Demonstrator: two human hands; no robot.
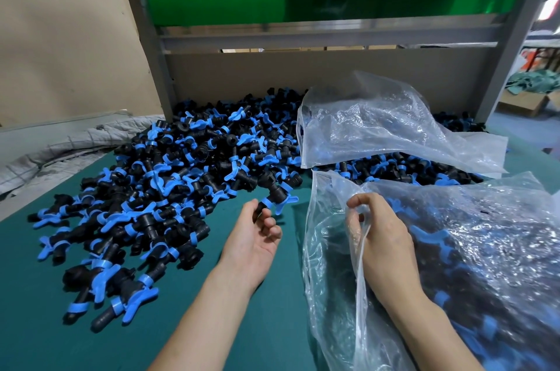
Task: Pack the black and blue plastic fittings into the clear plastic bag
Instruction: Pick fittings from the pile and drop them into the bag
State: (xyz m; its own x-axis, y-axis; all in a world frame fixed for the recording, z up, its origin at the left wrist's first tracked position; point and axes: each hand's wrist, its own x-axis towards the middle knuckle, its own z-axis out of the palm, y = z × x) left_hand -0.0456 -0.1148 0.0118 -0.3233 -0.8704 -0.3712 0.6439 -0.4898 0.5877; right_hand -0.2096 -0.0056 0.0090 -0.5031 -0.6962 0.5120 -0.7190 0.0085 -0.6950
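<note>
I pinch one fitting (274, 199) in my left hand (257, 237); right hand (377, 228) grips the bag (454, 264) mouth. Next, I judge: drop it inside.

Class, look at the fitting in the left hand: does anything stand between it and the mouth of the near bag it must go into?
Nothing visible does. The left hand holds a fitting just left of the near bag. The right hand pinches the bag's edge and holds the mouth open toward it; only bare green mat lies between.
</note>
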